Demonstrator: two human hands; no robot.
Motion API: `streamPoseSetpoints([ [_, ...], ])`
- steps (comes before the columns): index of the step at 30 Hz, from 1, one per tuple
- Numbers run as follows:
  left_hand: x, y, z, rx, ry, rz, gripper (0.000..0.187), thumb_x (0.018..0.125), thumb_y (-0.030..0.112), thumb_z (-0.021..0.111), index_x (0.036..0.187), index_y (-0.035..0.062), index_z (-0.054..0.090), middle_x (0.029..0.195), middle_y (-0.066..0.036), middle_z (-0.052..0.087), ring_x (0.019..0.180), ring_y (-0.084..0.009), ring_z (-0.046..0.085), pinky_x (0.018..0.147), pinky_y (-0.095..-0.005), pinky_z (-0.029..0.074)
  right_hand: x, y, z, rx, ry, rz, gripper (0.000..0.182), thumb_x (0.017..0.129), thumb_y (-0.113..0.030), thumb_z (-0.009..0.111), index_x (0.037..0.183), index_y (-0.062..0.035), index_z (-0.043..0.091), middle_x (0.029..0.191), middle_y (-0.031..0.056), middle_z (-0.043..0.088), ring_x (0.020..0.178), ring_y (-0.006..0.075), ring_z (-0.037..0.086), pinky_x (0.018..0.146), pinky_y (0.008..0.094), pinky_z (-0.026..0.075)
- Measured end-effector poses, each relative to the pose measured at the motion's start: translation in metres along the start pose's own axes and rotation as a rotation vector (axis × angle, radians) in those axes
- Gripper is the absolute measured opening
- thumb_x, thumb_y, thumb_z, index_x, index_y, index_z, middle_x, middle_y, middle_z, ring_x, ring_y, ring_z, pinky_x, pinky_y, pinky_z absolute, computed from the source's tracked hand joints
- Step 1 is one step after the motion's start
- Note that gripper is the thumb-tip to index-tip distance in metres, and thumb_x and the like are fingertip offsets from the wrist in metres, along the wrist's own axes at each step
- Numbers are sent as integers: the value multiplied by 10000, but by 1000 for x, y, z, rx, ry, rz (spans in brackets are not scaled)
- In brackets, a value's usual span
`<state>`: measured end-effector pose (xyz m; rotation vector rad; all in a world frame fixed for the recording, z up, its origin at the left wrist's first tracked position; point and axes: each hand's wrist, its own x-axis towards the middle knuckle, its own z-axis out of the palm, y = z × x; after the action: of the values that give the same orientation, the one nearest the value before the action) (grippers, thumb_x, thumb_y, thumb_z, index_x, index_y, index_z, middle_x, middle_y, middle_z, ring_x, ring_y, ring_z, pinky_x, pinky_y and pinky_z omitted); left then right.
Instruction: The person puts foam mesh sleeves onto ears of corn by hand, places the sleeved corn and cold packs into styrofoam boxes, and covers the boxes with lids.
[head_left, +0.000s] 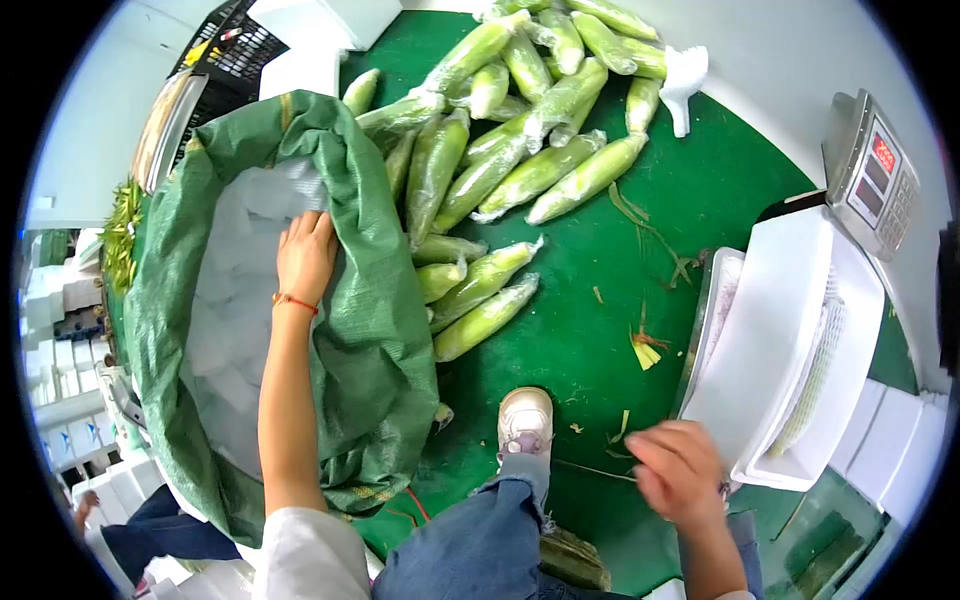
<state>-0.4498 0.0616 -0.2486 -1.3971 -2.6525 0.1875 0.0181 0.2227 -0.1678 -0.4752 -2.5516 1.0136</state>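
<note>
A large green woven sack stands with its mouth open on the left, its rim rolled outward. Inside lies a pile of whitish translucent pieces that look like thin plastic bags. My left hand reaches into the sack near its right rim, fingers stretched over the pile; its fingertips touch the plastic. My right hand hovers at the lower right, fingers loosely bent and thumb apart, with nothing visible in it. Nearest to it is a white foam box. Plastic-wrapped corn cobs lie heaped beyond the sack.
A digital scale with lit red digits stands behind the foam box. A white plastic tool lies by the cobs. Husk scraps litter the green floor. My shoe is between sack and box. Black crates stand back left.
</note>
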Motion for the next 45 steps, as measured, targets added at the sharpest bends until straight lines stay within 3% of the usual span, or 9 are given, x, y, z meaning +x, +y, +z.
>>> streamPoseSetpoints([
  [7, -36, -30, 28, 25, -640, -297, 300, 879, 239, 547, 1113, 54, 518, 1083, -160, 623, 1056, -346, 545, 865, -505, 395, 1, 35, 89, 127, -217, 256, 209, 812, -117, 640, 1007, -44, 619, 950, 95, 630, 877, 281, 601, 744, 370, 498],
  [13, -73, -139, 72, -143, -93, -113, 339, 861, 186, 540, 1163, 31, 557, 1280, -237, 483, 1162, -375, 467, 986, -438, 378, 86, 52, 211, -7, -220, -47, 255, 797, -102, 564, 1041, -66, 628, 1044, 60, 611, 1088, 243, 521, 1036, 451, 351],
  [21, -26, -91, -30, 372, -964, 20, 499, 744, 323, 696, 1201, 166, 572, 1237, -70, 553, 1182, -289, 455, 980, -464, 351, 80, 67, 263, -211, -217, -184, 314, 816, -156, 533, 1111, -213, 626, 996, -2, 529, 1041, 194, 497, 1084, 545, 263],
  [27, -1, -10, -94, -100, 163, 109, 438, 824, -9, 548, 1241, 124, 538, 1147, -99, 571, 889, -315, 629, 720, -418, 528, 43, 79, 235, 33, -318, -90, 330, 843, -286, 574, 1164, -212, 596, 1017, 21, 566, 964, 205, 548, 1058, 465, 326],
  [29, -4, 72, -127, -1096, 207, -185, 511, 827, -49, 544, 1313, 91, 471, 1169, -81, 537, 976, -238, 613, 766, -374, 532, 44, 84, 217, 546, -263, 160, 430, 888, -369, 554, 1275, -189, 507, 1025, 40, 573, 907, 190, 560, 963, 400, 406],
  [32, -38, 144, -85, -1421, -132, -56, 532, 824, -12, 623, 1322, 42, 445, 1170, -55, 514, 1028, -168, 556, 816, -283, 499, 73, 66, 141, 1574, 1, 498, 641, 963, -441, 452, 1464, -104, 238, 1068, 82, 566, 841, 108, 538, 711, 259, 459],
  [36, -22, 249, -4, -1381, -192, 346, 241, 885, 131, 598, 1096, 13, 589, 1065, -164, 590, 1014, -300, 547, 891, -365, 440, 69, 92, 127, 1291, 302, 762, 513, 914, -107, 544, 1394, -91, 365, 1211, 72, 534, 987, 151, 574, 817, 313, 501],
  [41, 80, 296, 79, -463, -49, 175, 762, 780, 269, 705, 1397, 74, 302, 1228, -213, 463, 1107, -404, 472, 908, -451, 447, 38, 82, 110, 1406, 467, 988, 639, 786, 50, 461, 1362, -204, 352, 1190, 84, 511, 988, 181, 548, 799, 327, 497],
  [45, 107, 305, 88, -324, -213, 240, 737, 726, 251, 731, 1335, 47, 369, 1145, -188, 505, 1062, -375, 516, 856, -433, 493, -3, 67, 135, 1379, 294, 1038, 566, 785, 20, 516, 1288, -200, 378, 1088, 68, 493, 960, 175, 508, 821, 327, 458],
])
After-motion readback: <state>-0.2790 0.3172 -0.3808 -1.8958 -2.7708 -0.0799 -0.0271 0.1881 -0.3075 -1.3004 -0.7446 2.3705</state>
